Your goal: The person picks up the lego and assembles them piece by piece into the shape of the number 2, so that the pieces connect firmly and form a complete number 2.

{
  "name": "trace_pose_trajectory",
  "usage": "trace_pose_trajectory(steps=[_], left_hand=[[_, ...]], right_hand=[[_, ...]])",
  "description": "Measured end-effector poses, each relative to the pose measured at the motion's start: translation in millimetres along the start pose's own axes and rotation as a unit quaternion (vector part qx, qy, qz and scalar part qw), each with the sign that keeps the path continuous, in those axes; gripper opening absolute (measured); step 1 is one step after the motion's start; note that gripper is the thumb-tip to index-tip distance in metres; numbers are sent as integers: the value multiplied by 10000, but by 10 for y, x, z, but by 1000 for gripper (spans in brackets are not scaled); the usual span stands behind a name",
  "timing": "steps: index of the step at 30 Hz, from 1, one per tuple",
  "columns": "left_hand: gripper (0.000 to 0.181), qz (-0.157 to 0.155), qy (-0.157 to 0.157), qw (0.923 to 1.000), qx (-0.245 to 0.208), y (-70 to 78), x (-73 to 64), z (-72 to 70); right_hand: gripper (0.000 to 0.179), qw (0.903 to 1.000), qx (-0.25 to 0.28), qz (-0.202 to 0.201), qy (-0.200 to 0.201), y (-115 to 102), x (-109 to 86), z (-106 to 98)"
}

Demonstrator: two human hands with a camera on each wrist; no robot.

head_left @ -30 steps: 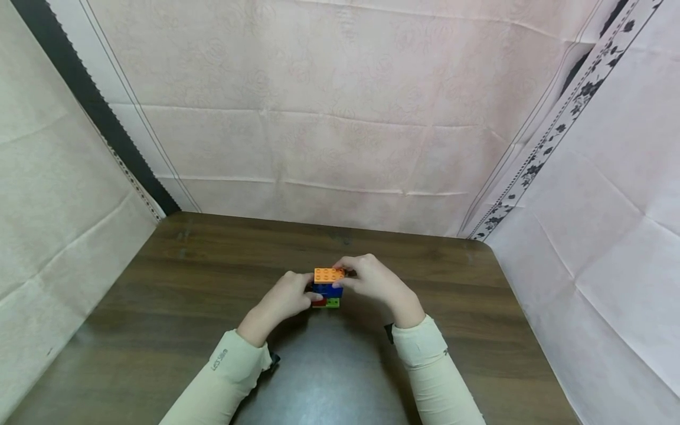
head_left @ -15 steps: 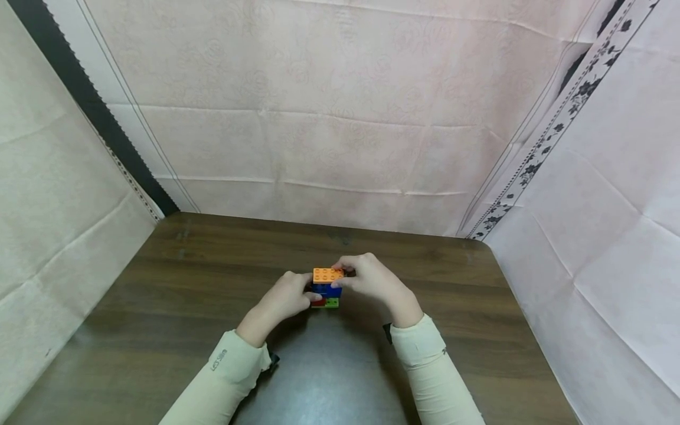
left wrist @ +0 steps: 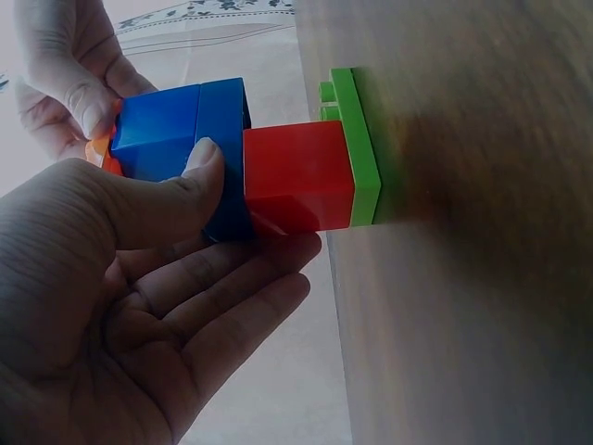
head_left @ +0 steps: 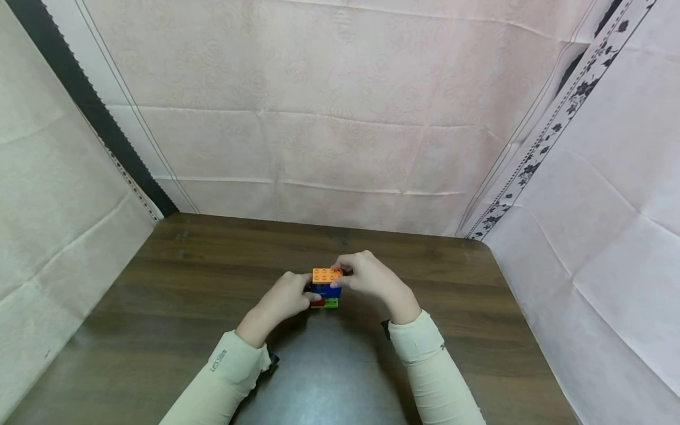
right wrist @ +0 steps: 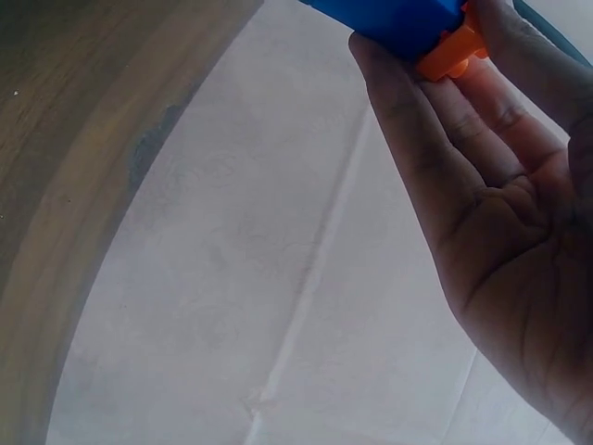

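A stack of toy building bricks stands on the wooden table. At its bottom lies a thin green plate (left wrist: 361,158) with a red brick (left wrist: 301,176) on it. Above the red one sit two blue bricks (left wrist: 157,130), and a thin orange brick (head_left: 321,275) tops the stack. My left hand (head_left: 284,296) grips the stack from the left, its thumb on the lower blue brick and its fingers on the far side, some of them extended. From the right, my right hand (head_left: 373,282) pinches the orange brick at the top. In the right wrist view, its fingertips also reach the blue brick.
The dark wooden table (head_left: 212,265) spreads around the stack. Pale patterned cloth (head_left: 340,147) hangs behind the far edge, and more pale cloth (head_left: 611,265) borders the right side. Another cloth wall (head_left: 64,236) stands at the left.
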State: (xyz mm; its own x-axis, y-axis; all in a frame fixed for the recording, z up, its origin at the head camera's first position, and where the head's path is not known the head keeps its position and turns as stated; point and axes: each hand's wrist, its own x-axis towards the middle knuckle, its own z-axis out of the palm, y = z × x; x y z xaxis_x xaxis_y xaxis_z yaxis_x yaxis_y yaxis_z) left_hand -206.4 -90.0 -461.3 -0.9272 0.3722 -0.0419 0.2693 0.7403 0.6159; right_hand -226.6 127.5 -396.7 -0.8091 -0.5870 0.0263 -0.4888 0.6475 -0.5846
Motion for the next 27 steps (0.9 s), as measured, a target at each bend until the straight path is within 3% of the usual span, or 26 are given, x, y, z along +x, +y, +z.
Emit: trace_pose_trajectory(steps=[12, 27], left_hand=[[35, 198, 162, 9996, 113, -25, 6, 24], [39, 135, 105, 9998, 100, -7, -8, 12]], right_hand=[[12, 9999, 129, -34, -90, 37, 25, 9], [24, 9995, 278, 50, 148, 69, -40, 72]])
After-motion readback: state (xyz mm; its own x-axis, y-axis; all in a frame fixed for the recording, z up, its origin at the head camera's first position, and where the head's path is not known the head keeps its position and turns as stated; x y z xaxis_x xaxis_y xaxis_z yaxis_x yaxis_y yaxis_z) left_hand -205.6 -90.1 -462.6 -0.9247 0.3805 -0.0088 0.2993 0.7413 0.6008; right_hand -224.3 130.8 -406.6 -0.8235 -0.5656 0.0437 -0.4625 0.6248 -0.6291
